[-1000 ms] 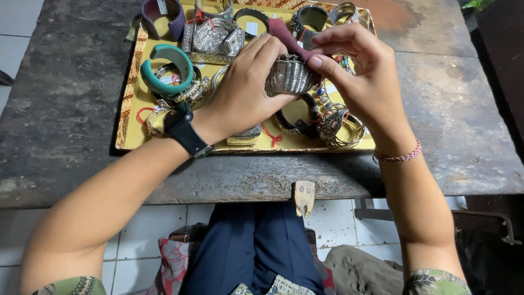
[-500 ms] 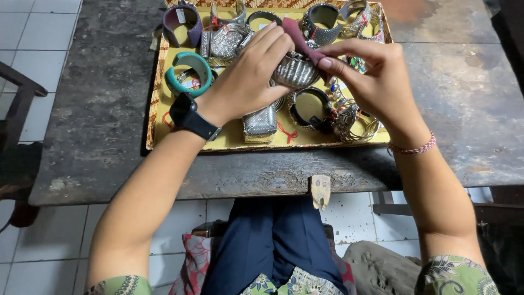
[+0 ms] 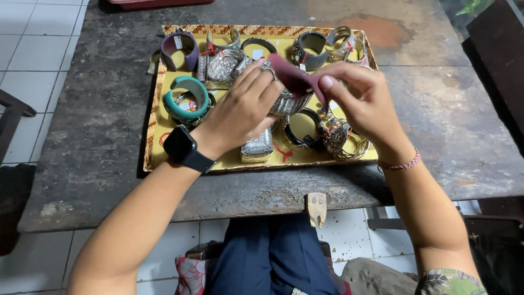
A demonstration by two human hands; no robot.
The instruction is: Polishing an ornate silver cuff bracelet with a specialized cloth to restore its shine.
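At centre frame, the left hand grips a ribbed silver cuff, fingers curled around it. The right hand pinches a dark red cloth against the cuff. Both hover over a yellow tray of bangles, on a rough grey stone table.

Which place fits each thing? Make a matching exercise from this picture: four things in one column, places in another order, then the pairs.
Things:
1. turquoise bangle
2. purple cuff
3. dark red cloth
4. black watch

Places:
A. on the left wrist
B. far left corner of the yellow tray
C. pinched by the right hand
D. left side of the tray, nearer than the purple cuff

Pairs: 1-D, 2-B, 3-C, 4-A
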